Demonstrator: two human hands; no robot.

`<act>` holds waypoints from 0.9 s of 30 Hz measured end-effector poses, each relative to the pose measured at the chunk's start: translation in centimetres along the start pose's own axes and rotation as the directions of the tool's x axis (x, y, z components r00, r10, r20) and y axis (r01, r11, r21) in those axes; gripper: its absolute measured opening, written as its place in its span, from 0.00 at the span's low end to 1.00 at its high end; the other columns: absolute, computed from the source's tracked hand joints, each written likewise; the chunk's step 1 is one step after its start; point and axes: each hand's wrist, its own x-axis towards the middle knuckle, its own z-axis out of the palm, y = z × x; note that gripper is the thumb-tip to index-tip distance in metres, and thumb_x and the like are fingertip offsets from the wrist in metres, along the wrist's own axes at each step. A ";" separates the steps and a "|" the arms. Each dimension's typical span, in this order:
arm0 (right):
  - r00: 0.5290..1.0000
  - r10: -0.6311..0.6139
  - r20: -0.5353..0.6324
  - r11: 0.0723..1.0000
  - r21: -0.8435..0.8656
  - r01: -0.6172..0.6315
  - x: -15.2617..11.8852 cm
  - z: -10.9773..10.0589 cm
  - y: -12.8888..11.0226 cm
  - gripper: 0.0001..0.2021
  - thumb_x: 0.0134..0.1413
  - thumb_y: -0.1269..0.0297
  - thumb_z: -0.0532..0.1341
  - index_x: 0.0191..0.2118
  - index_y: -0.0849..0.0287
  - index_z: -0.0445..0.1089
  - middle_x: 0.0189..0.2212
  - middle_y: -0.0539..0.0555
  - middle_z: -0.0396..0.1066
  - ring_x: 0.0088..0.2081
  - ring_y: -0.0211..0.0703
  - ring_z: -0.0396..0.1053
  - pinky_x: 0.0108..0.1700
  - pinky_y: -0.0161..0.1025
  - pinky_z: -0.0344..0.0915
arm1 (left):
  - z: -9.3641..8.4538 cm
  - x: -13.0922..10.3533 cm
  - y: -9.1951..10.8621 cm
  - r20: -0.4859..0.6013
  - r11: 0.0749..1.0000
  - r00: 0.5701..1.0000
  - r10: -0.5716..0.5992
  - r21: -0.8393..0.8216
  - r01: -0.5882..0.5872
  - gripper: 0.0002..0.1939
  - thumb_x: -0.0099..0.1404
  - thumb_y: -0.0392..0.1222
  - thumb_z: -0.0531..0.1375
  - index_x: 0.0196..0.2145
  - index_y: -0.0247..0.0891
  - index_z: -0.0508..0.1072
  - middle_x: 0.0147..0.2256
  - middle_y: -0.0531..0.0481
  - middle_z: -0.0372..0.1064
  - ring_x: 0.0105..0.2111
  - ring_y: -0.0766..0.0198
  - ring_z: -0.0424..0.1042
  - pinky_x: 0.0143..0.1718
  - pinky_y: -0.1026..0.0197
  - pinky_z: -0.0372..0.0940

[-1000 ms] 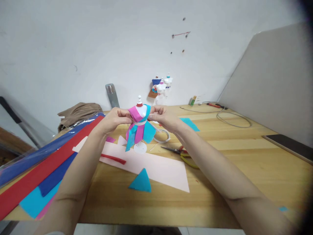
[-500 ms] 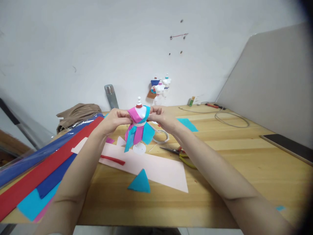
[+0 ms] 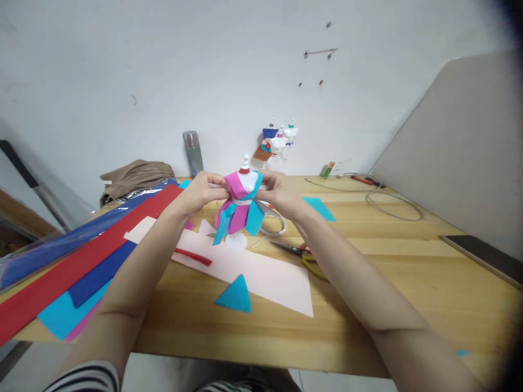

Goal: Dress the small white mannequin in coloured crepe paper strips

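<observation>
A small white mannequin (image 3: 247, 181) stands on its round white base (image 3: 236, 241), dressed in pink and turquoise strips with a thin white band round the waist. At its left side my left hand (image 3: 203, 191) is closed, pinching an end of the white band. My right hand (image 3: 279, 191) is closed at the other side, its fingertips on the band behind the turquoise strip. Beneath lies a long pale pink sheet (image 3: 261, 274) with a narrow red strip (image 3: 194, 256) on it. A turquoise triangle (image 3: 236, 295) rests partly over the sheet's near edge.
Scissors (image 3: 312, 265) and a white roll (image 3: 278, 224) lie by my right forearm. Red (image 3: 77, 269) and blue fabric lengths cover the left side. Behind are a flask (image 3: 193, 154), brown cloth (image 3: 139, 179) and several small mannequins (image 3: 279, 144). A phone (image 3: 486, 256) lies far right.
The camera view has shifted, so the scene sits differently in the frame. White band ends now show stretched out to both sides of the mannequin's waist, between my hands.
</observation>
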 end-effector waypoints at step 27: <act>0.996 0.033 0.081 0.999 -0.006 -0.032 -0.4 -0.3 -2.2 0.15 0.36 0.58 0.78 0.30 0.57 0.78 0.27 0.49 0.75 0.30 0.41 0.69 0.34 0.39 0.66 | 1.0 0.1 -0.7 0.113 0.976 0.993 0.023 -0.217 0.002 0.10 0.48 0.40 0.73 0.24 0.32 0.78 0.22 0.52 0.70 0.25 0.68 0.67 0.34 0.63 0.65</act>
